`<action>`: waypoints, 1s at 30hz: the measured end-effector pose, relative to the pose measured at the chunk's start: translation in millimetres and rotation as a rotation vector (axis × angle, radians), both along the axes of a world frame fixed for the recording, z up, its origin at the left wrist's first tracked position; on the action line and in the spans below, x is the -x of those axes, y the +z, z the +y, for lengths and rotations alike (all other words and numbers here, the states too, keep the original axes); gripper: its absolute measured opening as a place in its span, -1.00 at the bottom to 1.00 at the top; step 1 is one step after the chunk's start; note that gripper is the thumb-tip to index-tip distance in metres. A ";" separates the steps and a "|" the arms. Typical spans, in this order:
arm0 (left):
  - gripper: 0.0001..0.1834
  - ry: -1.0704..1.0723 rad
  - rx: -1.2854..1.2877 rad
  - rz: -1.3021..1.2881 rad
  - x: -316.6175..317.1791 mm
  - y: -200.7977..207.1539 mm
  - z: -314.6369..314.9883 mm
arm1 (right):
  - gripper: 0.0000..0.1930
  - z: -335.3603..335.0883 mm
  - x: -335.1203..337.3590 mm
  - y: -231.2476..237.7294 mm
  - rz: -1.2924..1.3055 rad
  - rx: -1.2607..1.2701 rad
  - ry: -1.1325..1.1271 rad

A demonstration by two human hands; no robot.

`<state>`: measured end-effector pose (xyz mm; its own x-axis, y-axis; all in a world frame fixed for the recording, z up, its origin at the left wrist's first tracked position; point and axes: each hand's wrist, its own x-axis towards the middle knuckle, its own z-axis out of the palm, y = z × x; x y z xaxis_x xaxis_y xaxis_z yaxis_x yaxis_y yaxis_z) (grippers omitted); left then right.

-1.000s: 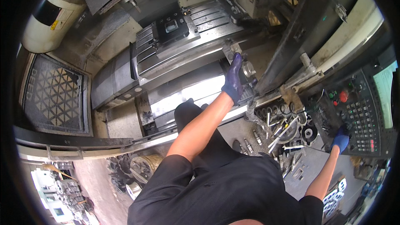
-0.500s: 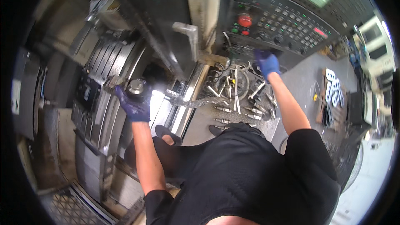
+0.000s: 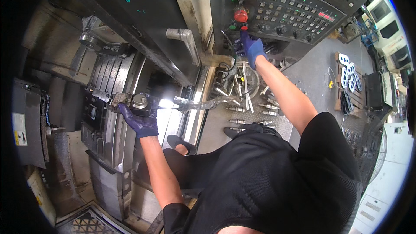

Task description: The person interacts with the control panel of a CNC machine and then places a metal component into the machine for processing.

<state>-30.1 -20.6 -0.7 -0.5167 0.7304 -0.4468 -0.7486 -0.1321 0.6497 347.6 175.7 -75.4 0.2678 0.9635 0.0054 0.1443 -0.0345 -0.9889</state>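
Note:
My left hand [image 3: 141, 123], in a dark purple-blue glove, is closed around the edge of a metal tool-holder block [image 3: 119, 100] inside the machine. A round silver cap [image 3: 140, 100] stands up from the block beside the fingers. The hand hides part of the block. My right hand [image 3: 252, 48], gloved in blue, is up at the black control panel [image 3: 299, 11]. Its fingers are stretched out and hold nothing, one tip at or touching the small red button [image 3: 244, 27]. A large red mushroom knob [image 3: 241, 15] sits just above it.
A machine door with a metal handle [image 3: 184, 43] stands between my arms. Wrenches and rods [image 3: 248, 91] and several tool holders [image 3: 236, 109] lie on a surface before me. At the right, white parts with holes [image 3: 344, 78] rest on a wooden pallet [image 3: 338, 99].
My right hand has moved left to the red button on the panel. The left hand stays at the block. The whole view has shifted somewhat and is sharper.

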 end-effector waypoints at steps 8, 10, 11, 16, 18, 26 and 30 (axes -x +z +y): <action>-0.36 0.010 -0.019 0.042 -5.1 4.6 1.1 | -0.50 -55.4 -37.0 82.1 -0.804 0.083 -0.103; -0.37 -0.009 -0.020 0.046 -7.6 6.5 1.0 | -0.51 -54.8 -38.1 100.5 -1.006 0.138 -0.124; -0.37 -0.013 -0.024 0.043 -8.5 6.4 1.5 | -0.53 -49.9 -40.8 104.8 -1.052 0.137 -0.075; -0.36 -0.067 -0.045 0.025 -8.4 4.4 2.4 | -0.47 -35.9 -48.2 97.2 -1.177 0.089 -0.026; -0.36 -0.063 -0.033 0.032 -12.9 9.6 0.7 | -0.44 -35.3 -46.5 94.4 -1.131 0.076 -0.048; -0.38 -0.141 -0.096 -0.001 -10.4 7.8 -2.1 | -0.44 -33.7 -55.9 67.5 -0.848 0.000 -0.072; -0.37 -0.126 -0.084 0.017 -14.4 15.6 -2.5 | -0.50 -55.5 -56.7 56.3 -0.773 -0.068 0.069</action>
